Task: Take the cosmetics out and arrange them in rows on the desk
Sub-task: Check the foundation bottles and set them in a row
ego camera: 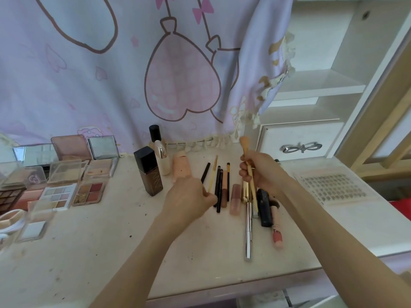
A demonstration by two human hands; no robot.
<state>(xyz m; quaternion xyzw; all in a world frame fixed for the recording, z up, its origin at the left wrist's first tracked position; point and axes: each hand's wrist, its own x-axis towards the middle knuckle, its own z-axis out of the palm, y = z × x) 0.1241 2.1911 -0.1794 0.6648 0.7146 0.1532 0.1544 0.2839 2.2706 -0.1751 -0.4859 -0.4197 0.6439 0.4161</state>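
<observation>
Brush [246,152] gripped by right hand [259,170], pencils [219,187] beneath

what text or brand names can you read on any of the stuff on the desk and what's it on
Dark brown foundation bottle: pale vertical lettering down its front, too blurred to read for certain.
Peach tube at the right end of the row: dark red print that seems to start with "T"; the rest is unreadable.
Dark blue tube: a faint line of small print, too small to read.
Clear palette lid: a pink emblem, no legible words.
Nothing else carries readable text.
</observation>
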